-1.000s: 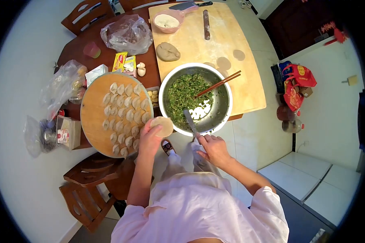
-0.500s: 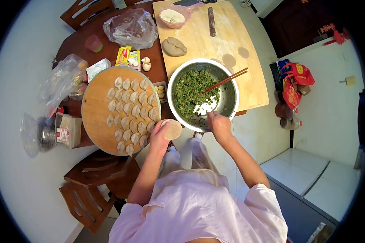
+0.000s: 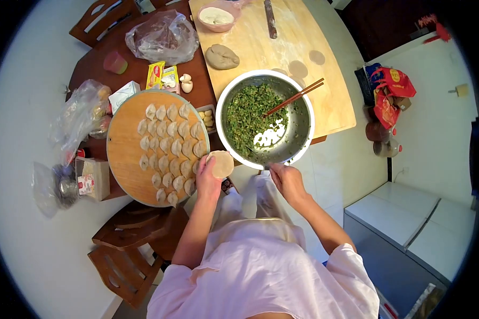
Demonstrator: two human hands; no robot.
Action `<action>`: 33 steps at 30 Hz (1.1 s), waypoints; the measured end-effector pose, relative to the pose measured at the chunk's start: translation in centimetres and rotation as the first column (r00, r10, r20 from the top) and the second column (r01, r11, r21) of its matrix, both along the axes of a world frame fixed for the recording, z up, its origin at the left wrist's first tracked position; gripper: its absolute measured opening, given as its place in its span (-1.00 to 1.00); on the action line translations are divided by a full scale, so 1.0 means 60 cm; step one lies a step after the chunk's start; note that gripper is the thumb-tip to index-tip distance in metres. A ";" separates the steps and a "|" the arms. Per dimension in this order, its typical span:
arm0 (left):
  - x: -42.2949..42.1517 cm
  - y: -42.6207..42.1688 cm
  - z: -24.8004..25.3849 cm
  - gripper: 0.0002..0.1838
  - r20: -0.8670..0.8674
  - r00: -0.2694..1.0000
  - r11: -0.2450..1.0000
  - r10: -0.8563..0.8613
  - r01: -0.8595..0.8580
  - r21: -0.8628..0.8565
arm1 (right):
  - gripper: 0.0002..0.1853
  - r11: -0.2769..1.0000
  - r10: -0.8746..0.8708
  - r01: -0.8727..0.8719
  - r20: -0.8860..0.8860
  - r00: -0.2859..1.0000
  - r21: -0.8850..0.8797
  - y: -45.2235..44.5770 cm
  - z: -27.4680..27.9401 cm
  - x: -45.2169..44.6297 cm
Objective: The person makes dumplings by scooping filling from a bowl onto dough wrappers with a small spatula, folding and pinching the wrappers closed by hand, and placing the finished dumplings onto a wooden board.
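The round wrapper (image 3: 222,165) is gripped at its left side by the left hand (image 3: 208,178), just outside the bowl (image 3: 310,119). The right hand (image 3: 287,182), the nearer to the bowl, is held at the near rim; whether it is closed on anything cannot be told. From it, the green filling (image 3: 252,114) is spread ahead and leftward, with chopsticks (image 3: 295,97) slanted over the right rim.

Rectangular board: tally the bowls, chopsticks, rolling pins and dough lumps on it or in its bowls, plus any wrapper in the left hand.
Bowls: 2 (metal bowl, pink bowl)
Chopsticks: 2
Rolling pin: 1
Dough lump: 1
Wrapper in left hand: 1
Total: 7
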State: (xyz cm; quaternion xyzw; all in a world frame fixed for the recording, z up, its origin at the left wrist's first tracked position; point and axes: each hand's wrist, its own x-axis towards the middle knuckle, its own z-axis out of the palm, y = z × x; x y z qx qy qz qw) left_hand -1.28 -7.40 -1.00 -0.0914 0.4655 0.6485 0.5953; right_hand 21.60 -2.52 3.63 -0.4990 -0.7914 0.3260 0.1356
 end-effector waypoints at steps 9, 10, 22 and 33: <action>-0.009 0.021 0.024 -0.66 -0.010 1.000 0.999 0.013 -0.012 0.032 | -0.80 0.692 -0.460 0.130 -0.295 0.837 -0.710 0.005 -0.024 0.044; -0.008 0.027 0.027 -0.65 0.000 0.999 0.998 0.041 -0.041 0.043 | -0.79 0.559 -0.540 0.121 -0.249 0.804 -0.820 0.011 -0.019 0.047; 0.125 0.144 0.040 -0.55 0.071 0.994 0.982 -0.085 0.071 0.176 | -0.73 0.603 -0.664 0.139 -0.399 0.632 -0.786 0.026 0.071 0.080; 0.170 0.183 0.090 -0.58 0.310 0.927 0.962 -0.212 0.142 0.233 | -0.57 0.938 -0.160 0.244 -0.318 0.934 0.244 0.011 0.043 0.111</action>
